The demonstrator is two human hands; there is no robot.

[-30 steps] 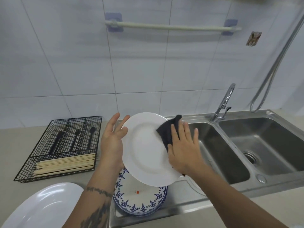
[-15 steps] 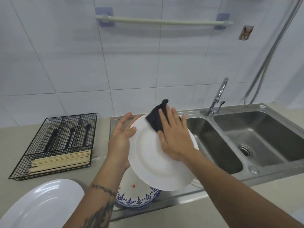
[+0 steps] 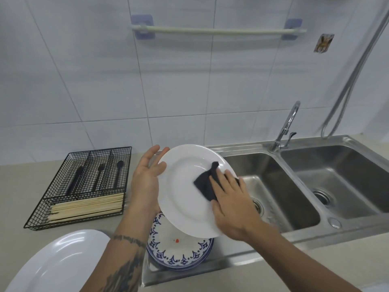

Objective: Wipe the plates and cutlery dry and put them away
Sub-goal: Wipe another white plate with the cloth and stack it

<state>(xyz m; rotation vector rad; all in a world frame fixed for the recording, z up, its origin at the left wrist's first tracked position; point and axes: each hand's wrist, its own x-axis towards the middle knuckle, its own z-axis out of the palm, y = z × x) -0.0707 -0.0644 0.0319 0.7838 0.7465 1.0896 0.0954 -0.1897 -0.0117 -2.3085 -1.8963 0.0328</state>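
Round white ceramic plate (image 3: 187, 192) is held tilted above the left edge of the steel double sink (image 3: 299, 186), its face turned toward the right hand. Left hand (image 3: 146, 184) supports the plate at its left rim, fingers straight and spread, palm against the underside; grasping nothing by curl. Right hand (image 3: 231, 205) presses a dark folded cloth (image 3: 207, 184) flat against the right half of the plate face, fingers extended over the cloth. Judgement: wiping is in progress; the left half of the face lies away from the cloth, toward the left hand, so the next stroke should travel leftward. Below the plate sits a stack of blue-patterned round plates (image 3: 179, 253). A large white oval platter (image 3: 56, 262) rests at the near-left corner of the surface (image 3: 16, 197). A black wire cutlery tray (image 3: 84, 186) sits toward the left, holding black utensils and chopsticks.
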